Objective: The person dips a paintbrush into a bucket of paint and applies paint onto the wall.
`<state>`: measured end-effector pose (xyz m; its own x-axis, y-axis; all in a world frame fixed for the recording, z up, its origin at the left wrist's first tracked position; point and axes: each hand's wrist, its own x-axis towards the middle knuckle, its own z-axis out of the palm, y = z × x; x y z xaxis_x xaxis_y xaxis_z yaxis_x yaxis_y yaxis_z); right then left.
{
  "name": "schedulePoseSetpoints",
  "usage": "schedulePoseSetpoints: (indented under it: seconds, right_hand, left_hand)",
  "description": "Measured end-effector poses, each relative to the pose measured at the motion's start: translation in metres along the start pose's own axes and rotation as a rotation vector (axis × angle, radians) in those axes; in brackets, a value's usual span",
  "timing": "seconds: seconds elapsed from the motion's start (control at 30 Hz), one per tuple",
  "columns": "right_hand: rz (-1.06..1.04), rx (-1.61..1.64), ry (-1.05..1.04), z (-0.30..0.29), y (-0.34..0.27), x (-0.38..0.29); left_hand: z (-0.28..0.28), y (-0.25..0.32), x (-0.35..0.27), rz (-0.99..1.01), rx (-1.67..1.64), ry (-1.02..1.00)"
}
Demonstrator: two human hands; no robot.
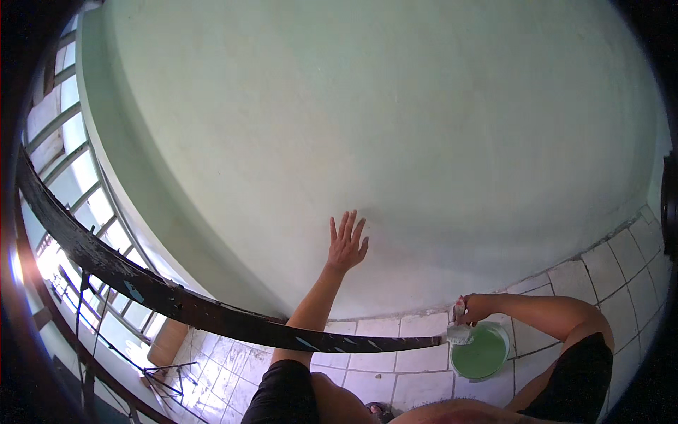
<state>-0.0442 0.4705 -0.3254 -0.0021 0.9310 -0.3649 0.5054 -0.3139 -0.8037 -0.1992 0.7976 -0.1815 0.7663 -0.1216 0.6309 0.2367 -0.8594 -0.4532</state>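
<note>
My left hand (346,243) is spread with its fingers apart, against or just in front of the pale green wall (424,132). Low at the right, my right hand (473,309) grips a paintbrush (459,334), its pale bristles at the left rim of a round bucket. Green paint (479,351) is in the bucket (507,339), which rests on the tiled floor. Whether the bristles touch the paint cannot be told. My fingers hide part of the brush's handle.
A dark, scuffed curved bar (212,316) crosses the view from the left and passes over my left forearm. Window bars (79,153) line the left side. Thin metal legs (169,379) stand on the white floor tiles (424,355) at lower left.
</note>
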Motion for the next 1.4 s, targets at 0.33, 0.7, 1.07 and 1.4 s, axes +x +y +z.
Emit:
schedulePoseSetpoints:
  seconds: [0.33, 0.7, 1.07, 1.4]
  right_hand:
    - [-0.009, 0.044, 0.0, 0.005, 0.025, 0.001]
    - [0.018, -0.001, -0.007, 0.011, 0.024, 0.0]
    - [-0.025, -0.083, 0.045, 0.019, 0.072, 0.02]
    - [0.007, -0.107, 0.032, 0.023, 0.047, 0.01]
  left_hand:
    - [-0.012, 0.01, 0.027, -0.145, -0.139, 0.189]
    - [-0.023, 0.011, 0.052, -0.229, -0.146, 0.327]
    - [-0.025, 0.009, 0.056, -0.278, -0.126, 0.301]
    - [-0.03, 0.008, 0.051, -0.235, -0.184, 0.297]
